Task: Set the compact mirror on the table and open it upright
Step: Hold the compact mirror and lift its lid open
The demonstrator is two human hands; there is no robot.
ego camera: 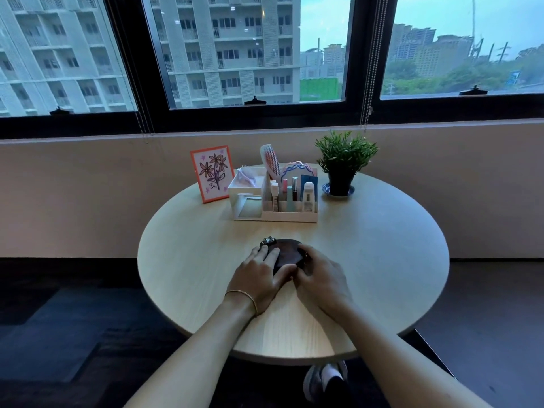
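Compact mirror (pixel 287 254), dark and round, lies flat and closed on the round wooden table (pixel 382 260), both hands of a seated person resting on it. Left hand (pixel 260 273) lies palm down with fingers spread flat over the case's near-left part, pressing rather than gripping; right hand (pixel 319 273) curls its fingers over the right edge, though whether the fingertips have caught the lid's seam cannot be told. A small metal clasp or charm (pixel 268 240) shows just beyond the left fingertips, at the case's far-left rim.

By the look of things, the first half of the job is done: the mirror is set down. Lifting the lid and standing it upright is left.

Well beyond the fingertips stand a white organiser (pixel 273 213) of cosmetics, a framed flower drawing (pixel 212 173) and a potted plant (pixel 343 160). Bare tabletop lies between them and the hands, so nothing appears to stand in the lid's way.
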